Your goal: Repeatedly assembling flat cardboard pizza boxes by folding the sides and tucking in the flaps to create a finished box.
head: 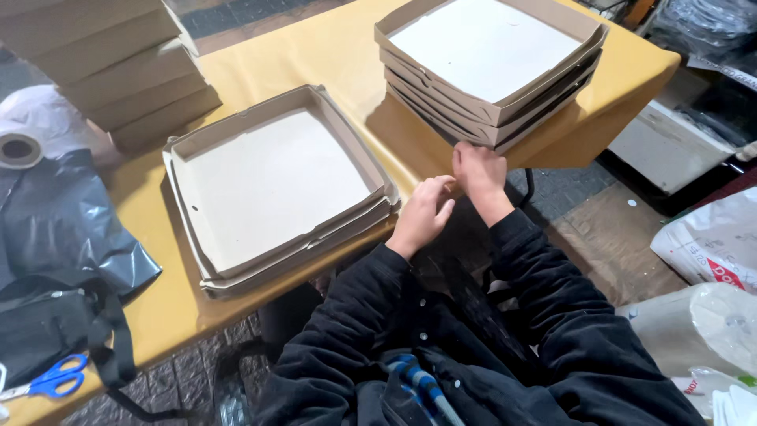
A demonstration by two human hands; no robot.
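My left hand (423,213) and my right hand (479,172) rest close together at the front edge of the yellow table (339,55), fingers bent, touching the tablecloth edge. Whether they pinch anything is hidden. A stack of shallow brown cardboard trays (489,102) with a white inside stands just beyond my right hand. A second, lower stack of open trays (272,181) lies to the left of my left hand. Both arms wear black sleeves.
Closed cardboard boxes (110,71) are piled at the far left. A roll of tape (20,150), a black plastic bag (55,229) and blue scissors (55,379) lie at the left. White sacks (710,244) and a large roll (702,323) stand on the floor at the right.
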